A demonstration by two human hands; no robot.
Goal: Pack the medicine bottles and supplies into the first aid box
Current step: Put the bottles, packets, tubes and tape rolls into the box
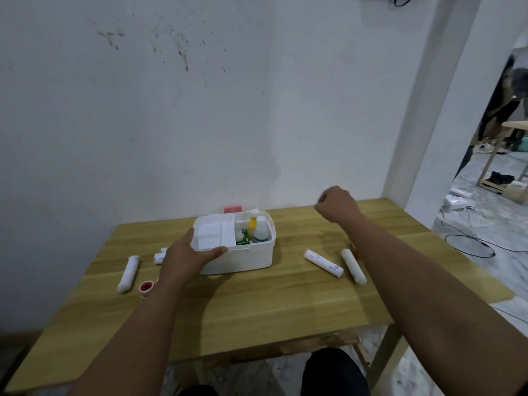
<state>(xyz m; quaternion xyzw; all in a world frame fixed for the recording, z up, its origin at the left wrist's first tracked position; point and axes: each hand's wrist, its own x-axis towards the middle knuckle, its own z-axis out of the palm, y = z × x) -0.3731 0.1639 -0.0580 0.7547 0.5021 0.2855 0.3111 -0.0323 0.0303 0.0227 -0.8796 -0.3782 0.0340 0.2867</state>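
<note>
A white first aid box (243, 260) stands open in the middle of the wooden table (257, 310). Inside it are a white divider tray (213, 232), a yellow-capped bottle (253, 222), a clear bottle (261, 232) and a green packet (243, 237). My left hand (185, 255) grips the box's near left rim, thumb over the edge. My right hand (338, 204) hovers above the table to the right of the box, fingers curled into a loose fist with nothing seen in it. Two white rolls (323, 262) (353, 265) lie right of the box.
Left of the box lie a white roll (128, 273), a small white bottle (160, 256) partly behind my wrist, and a red-centred tape ring (146, 287). A red item (233, 209) sits behind the box against the wall. A doorway with floor clutter opens at the right.
</note>
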